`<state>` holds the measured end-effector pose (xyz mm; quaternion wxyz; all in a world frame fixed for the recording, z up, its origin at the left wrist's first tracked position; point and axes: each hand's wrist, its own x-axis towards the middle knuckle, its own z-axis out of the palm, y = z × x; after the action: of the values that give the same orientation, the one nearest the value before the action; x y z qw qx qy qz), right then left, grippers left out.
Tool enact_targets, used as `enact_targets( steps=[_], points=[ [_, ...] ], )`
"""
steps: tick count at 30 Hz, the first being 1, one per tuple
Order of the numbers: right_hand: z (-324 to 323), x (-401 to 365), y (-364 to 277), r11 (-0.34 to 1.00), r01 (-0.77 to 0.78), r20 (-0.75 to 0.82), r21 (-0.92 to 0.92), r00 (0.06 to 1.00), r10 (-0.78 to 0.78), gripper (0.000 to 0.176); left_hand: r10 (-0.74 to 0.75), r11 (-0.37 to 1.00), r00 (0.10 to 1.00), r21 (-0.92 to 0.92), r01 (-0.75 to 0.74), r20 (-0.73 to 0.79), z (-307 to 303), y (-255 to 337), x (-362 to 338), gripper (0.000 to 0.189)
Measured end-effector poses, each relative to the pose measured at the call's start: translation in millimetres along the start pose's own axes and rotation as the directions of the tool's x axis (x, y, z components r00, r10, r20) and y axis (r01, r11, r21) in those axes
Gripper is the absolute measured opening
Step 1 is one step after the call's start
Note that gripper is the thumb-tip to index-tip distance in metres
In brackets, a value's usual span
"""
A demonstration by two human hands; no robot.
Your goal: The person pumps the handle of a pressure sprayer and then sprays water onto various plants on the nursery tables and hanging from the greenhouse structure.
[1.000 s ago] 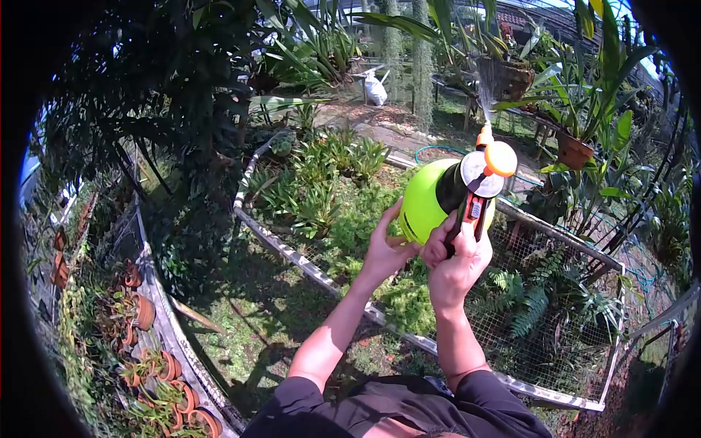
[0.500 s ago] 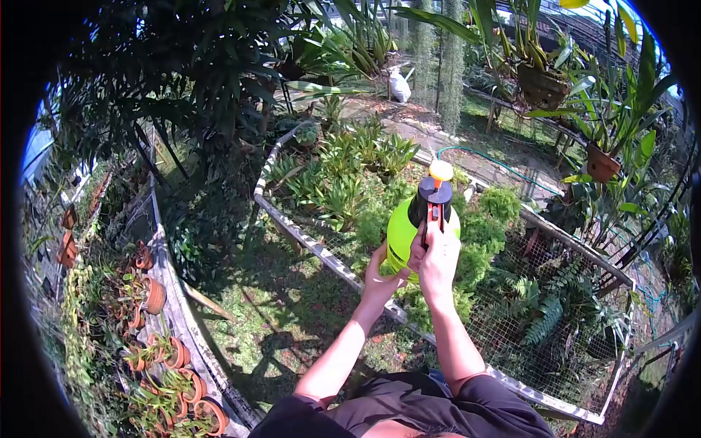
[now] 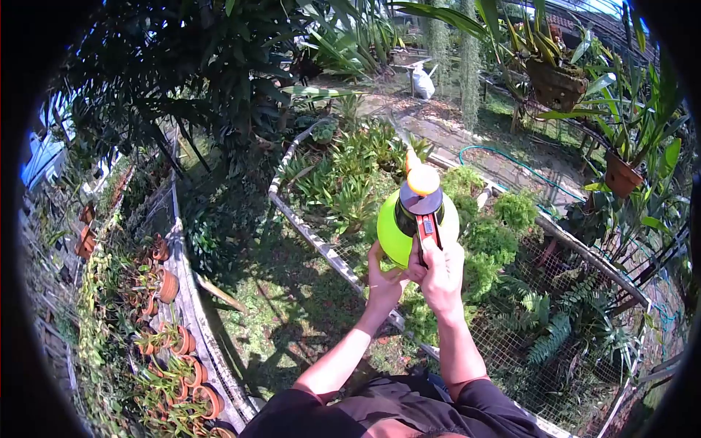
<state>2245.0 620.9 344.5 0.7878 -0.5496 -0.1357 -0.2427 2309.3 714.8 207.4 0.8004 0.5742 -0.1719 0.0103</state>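
A bright yellow-green pump sprayer (image 3: pixel 393 234) with a black collar, a red-and-black handle and an orange-yellow knob on top is held out in front of me. My right hand (image 3: pixel 442 281) is wrapped round its handle, thumb on top near the red part. Against the bottle's lower left side, my left hand (image 3: pixel 385 283) supports it with curved fingers, partly hidden behind the bottle. An orange nozzle (image 3: pixel 412 158) points away from me, toward a bed of leafy plants (image 3: pixel 343 190).
A white-railed mesh bench (image 3: pixel 321 244) with ferns crosses ahead. Terracotta pots (image 3: pixel 208 400) line a ledge at left. Hanging orchid pots (image 3: pixel 555 84) are at upper right. A green hose (image 3: pixel 511 157) lies on the path, near a white bag (image 3: pixel 422 83).
The sprayer has tilted and swung slightly left, so its nozzle now shows beyond the knob. Both hands keep hold of it. The surroundings have shifted right and down in view.
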Motion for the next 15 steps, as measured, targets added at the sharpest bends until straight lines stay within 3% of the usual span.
enact_targets(
  steps=[1,3,8,10,13,15],
  points=[
    [-7.0,1.4,3.0,0.999,-0.044,0.008,-0.006,0.999,0.044,0.026,0.028,0.991,0.999,0.132,-0.024,-0.024,1.4,-9.5,0.0,0.092],
    [-24.4,3.7,12.6,0.991,-0.129,0.031,-0.027,0.991,0.13,0.019,-0.085,0.987,0.996,0.137,0.089,-0.036,3.5,-18.8,-5.5,0.092],
    [-54.4,5.7,38.2,0.93,-0.367,0.017,-0.032,0.93,0.368,0.023,-0.269,0.941,0.958,0.186,0.283,-0.097,10.4,-58.9,-27.8,0.094],
    [-65.2,2.3,47.7,0.922,-0.387,-0.033,0.015,0.921,0.387,0.022,-0.316,0.916,0.945,0.231,0.327,-0.085,7.7,-73.9,-32.3,0.097],
    [-75.4,-2.6,49.5,0.93,-0.36,-0.18,0.074,0.912,0.368,0.025,-0.32,0.931,0.943,0.155,0.331,-0.093,16.0,-82.7,-32.4,0.091],
    [-82.9,-5.0,54.9,0.929,-0.361,-0.178,0.08,0.912,0.369,0.024,-0.325,0.93,0.944,0.163,0.33,-0.06,17.6,-92.4,-29.6,0.09]
  ],
)
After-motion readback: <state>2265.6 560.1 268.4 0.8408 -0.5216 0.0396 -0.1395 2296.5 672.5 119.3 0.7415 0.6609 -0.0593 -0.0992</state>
